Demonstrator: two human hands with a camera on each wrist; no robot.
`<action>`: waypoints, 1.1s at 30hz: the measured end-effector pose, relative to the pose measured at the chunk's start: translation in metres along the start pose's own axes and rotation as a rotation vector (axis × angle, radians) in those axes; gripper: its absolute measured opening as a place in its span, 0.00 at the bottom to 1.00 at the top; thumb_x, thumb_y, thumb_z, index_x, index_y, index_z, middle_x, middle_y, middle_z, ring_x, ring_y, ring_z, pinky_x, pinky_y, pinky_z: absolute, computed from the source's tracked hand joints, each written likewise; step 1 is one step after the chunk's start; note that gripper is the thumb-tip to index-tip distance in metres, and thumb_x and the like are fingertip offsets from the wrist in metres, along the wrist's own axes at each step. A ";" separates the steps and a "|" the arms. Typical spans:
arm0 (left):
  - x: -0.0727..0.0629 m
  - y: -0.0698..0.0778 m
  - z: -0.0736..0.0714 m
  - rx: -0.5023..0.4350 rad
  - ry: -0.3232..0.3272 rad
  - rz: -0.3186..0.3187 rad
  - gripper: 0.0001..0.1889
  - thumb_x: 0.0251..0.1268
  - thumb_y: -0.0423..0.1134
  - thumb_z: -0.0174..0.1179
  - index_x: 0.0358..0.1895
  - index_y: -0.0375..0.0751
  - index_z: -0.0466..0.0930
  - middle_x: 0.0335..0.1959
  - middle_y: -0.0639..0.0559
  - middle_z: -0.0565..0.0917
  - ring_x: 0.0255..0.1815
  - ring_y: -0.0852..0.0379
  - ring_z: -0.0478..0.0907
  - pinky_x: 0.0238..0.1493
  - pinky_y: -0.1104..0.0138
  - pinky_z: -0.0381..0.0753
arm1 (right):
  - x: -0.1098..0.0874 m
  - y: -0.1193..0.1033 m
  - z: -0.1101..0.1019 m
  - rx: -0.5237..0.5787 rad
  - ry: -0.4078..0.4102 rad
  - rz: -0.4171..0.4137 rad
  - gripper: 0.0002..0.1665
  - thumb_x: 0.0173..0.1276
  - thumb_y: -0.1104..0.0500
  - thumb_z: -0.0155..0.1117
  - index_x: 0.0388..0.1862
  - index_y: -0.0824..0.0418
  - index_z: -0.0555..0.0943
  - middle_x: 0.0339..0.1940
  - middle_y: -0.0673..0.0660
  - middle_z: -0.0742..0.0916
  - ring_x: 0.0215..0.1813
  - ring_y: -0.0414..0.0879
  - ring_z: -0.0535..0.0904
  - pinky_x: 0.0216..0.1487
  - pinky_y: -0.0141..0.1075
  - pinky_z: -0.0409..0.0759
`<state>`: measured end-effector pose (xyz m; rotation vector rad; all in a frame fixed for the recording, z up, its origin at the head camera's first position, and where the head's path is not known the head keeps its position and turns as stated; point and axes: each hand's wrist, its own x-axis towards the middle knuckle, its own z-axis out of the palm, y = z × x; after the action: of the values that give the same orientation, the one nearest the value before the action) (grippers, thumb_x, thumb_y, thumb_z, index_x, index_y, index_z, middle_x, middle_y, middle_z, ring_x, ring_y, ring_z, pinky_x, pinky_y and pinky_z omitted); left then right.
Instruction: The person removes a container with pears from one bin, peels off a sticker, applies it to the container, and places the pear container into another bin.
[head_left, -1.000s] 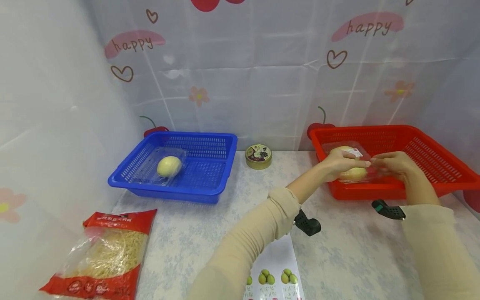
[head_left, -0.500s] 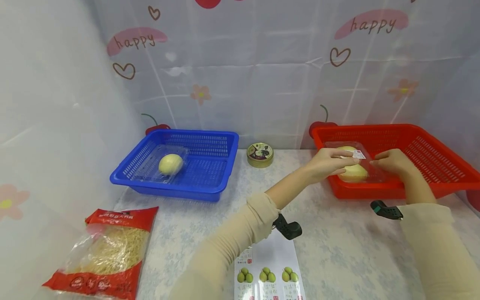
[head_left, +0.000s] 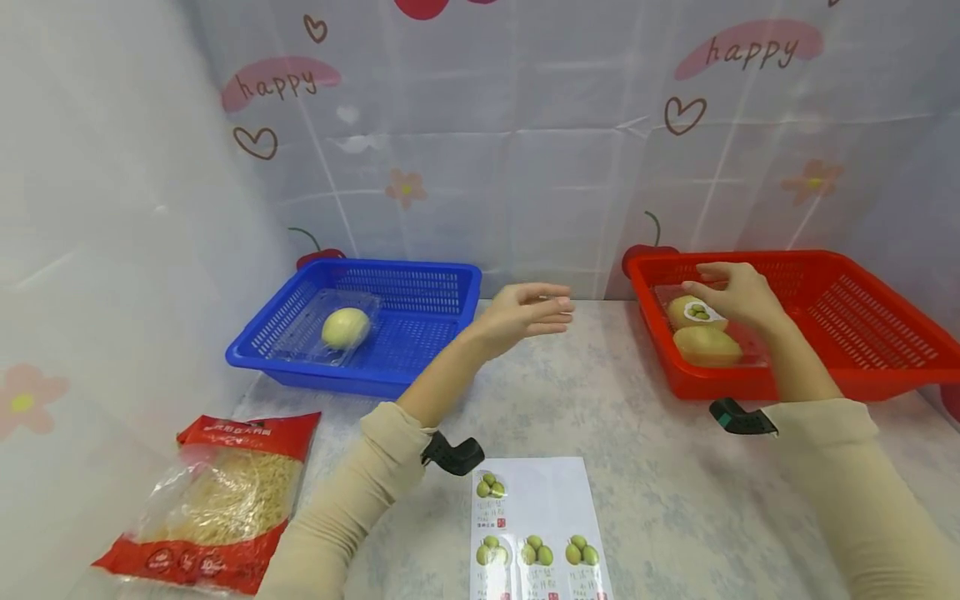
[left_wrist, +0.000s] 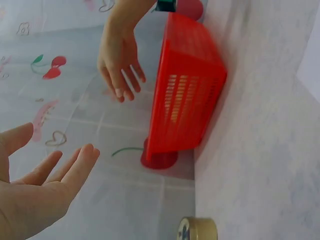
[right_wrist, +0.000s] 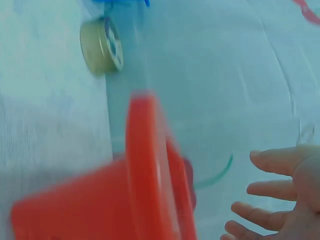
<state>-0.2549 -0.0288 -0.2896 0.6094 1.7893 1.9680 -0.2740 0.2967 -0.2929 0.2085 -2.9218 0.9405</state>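
Observation:
My left hand (head_left: 517, 319) hangs in the air over the table between two baskets, fingers stretched and holding nothing. Above the red basket (head_left: 720, 385) my right hand (head_left: 738, 293) hovers with loosely bent, empty fingers. Below it in that basket is a clear plastic box (head_left: 752, 352) with two pale yellow oval fruits (head_left: 707, 346). A white label with green fruit printed on it (head_left: 699, 312) shows on the box, partly behind the right hand. A sheet of matching fruit stickers (head_left: 534, 500) lies at the front of the table.
A blue basket (head_left: 375, 383) at the left holds another clear box with a pale round fruit (head_left: 346, 328). A red pasta bag (head_left: 217, 500) lies front left. In the left wrist view, a round tin (left_wrist: 204, 229) stands near the back curtain; my left hand hides it from the head view.
My left hand has moved away leftward from the box in the red basket. My right hand has lifted off the box and shifted slightly left. More of the label and sticker sheet shows.

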 end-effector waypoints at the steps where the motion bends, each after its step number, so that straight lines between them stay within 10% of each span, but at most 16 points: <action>1: -0.005 0.002 -0.009 -0.005 0.020 0.010 0.22 0.70 0.29 0.49 0.65 0.26 0.63 0.61 0.29 0.70 0.63 0.36 0.68 0.60 0.57 0.72 | 0.001 -0.007 0.003 0.015 -0.001 -0.016 0.38 0.71 0.46 0.52 0.67 0.75 0.62 0.62 0.77 0.70 0.59 0.70 0.67 0.54 0.60 0.71; 20: -0.091 0.042 -0.148 0.179 0.487 0.060 0.28 0.69 0.41 0.55 0.68 0.34 0.61 0.61 0.35 0.70 0.63 0.41 0.69 0.56 0.60 0.75 | 0.027 -0.106 0.052 0.220 -0.034 -0.293 0.30 0.69 0.56 0.58 0.66 0.69 0.67 0.63 0.68 0.74 0.61 0.64 0.71 0.56 0.56 0.73; 33: -0.135 0.033 -0.193 0.199 0.591 -0.012 0.35 0.66 0.44 0.57 0.71 0.32 0.55 0.47 0.55 0.75 0.46 0.62 0.77 0.56 0.62 0.74 | 0.054 -0.166 0.120 0.424 -0.174 -0.334 0.31 0.69 0.58 0.57 0.69 0.67 0.64 0.58 0.69 0.77 0.58 0.61 0.75 0.57 0.50 0.74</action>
<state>-0.2547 -0.2670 -0.2781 0.0603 2.3397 2.1209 -0.3049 0.0876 -0.2892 0.8072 -2.6597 1.5233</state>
